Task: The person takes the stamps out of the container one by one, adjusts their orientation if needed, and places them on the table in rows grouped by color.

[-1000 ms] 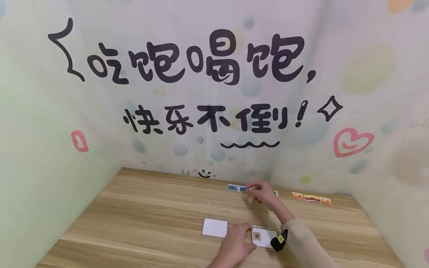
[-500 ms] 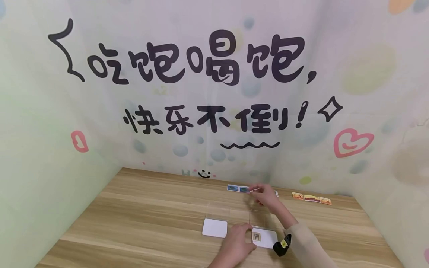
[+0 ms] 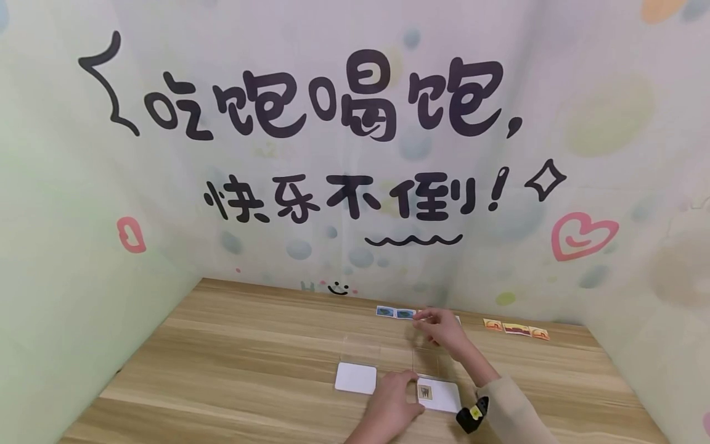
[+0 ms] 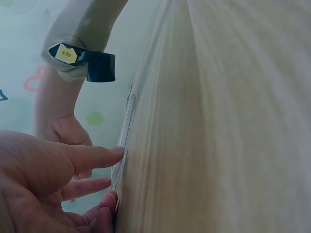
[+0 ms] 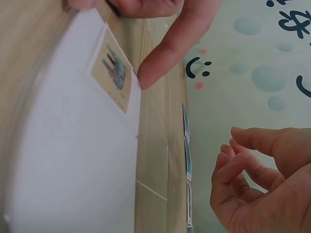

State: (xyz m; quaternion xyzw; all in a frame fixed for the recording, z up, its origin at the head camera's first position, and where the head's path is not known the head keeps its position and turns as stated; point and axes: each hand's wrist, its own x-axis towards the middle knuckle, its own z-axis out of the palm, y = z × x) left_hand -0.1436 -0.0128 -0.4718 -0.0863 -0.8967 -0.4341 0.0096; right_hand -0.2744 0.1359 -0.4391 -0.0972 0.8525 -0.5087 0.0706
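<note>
My left hand [image 3: 391, 402] holds a white card [image 3: 442, 396] at its left end, thumb at the near edge and index finger at the far edge. On that card lies a small beige stamp [image 5: 114, 69] with a dark and teal figure. My right hand [image 3: 442, 328] hovers over a row of blue stamps [image 3: 395, 312] at the back of the table, covering part of it. Its fingers are loosely curled, and nothing shows between thumb and fingertips in the right wrist view. A second, bare white card [image 3: 355, 378] lies left of my left hand.
Clear plastic flaps [image 3: 360, 349] extend from the far edges of the cards. Three orange and yellow stamps [image 3: 516, 329] lie in a row at the back right. A printed cloth wall [image 3: 310, 259] rises behind the wooden table [image 3: 233, 370].
My right hand has drifted slightly right and toward me, uncovering more of the second blue stamp. The left hand and the cards stay in place.
</note>
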